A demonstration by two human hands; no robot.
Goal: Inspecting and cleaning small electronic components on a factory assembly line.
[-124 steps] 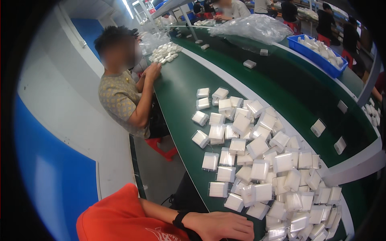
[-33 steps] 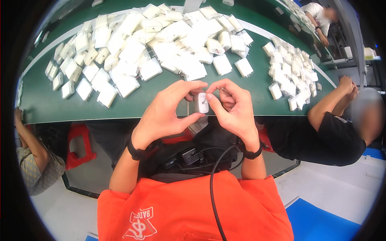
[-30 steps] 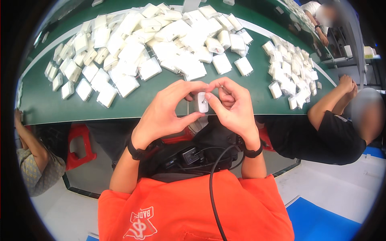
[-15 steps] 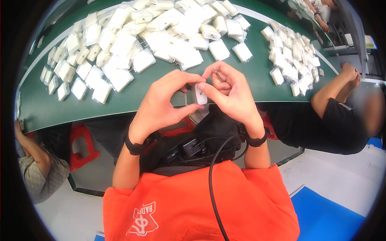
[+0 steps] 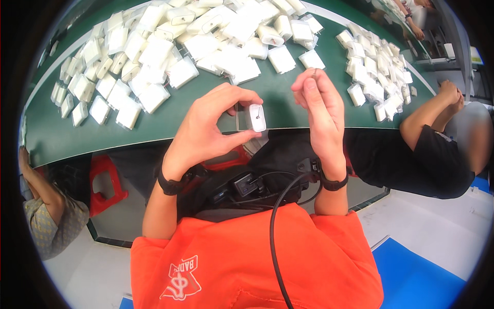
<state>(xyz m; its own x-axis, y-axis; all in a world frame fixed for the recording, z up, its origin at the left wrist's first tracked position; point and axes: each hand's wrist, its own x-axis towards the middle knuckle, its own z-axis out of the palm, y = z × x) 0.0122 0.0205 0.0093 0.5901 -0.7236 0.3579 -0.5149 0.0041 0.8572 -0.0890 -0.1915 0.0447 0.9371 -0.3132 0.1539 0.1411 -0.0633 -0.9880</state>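
My left hand (image 5: 208,123) grips a small white plastic casing (image 5: 258,118) between thumb and fingers, just above the near edge of the green table (image 5: 154,123). The casing's end face has a rounded rim and a small dark mark or wire at its middle. To the right, apart from the casing, my right hand (image 5: 324,116) is raised with thumb and fingertips pressed together. A small brownish bit shows at its fingertips, too little to name. Beyond both hands lies a large heap of similar white casings (image 5: 154,54), several with thin wires sticking out.
A second pile of white casings (image 5: 373,69) lies to the right on the table. People sit on both sides, one in a black sleeve (image 5: 437,149) at right. A black cable (image 5: 272,242) runs down my orange shirt. A red stool (image 5: 108,185) stands at left.
My right hand has moved away from the casing, to the right, and turned, its fingers still closed. My left hand has stayed with the casing, whose end face is now uncovered.
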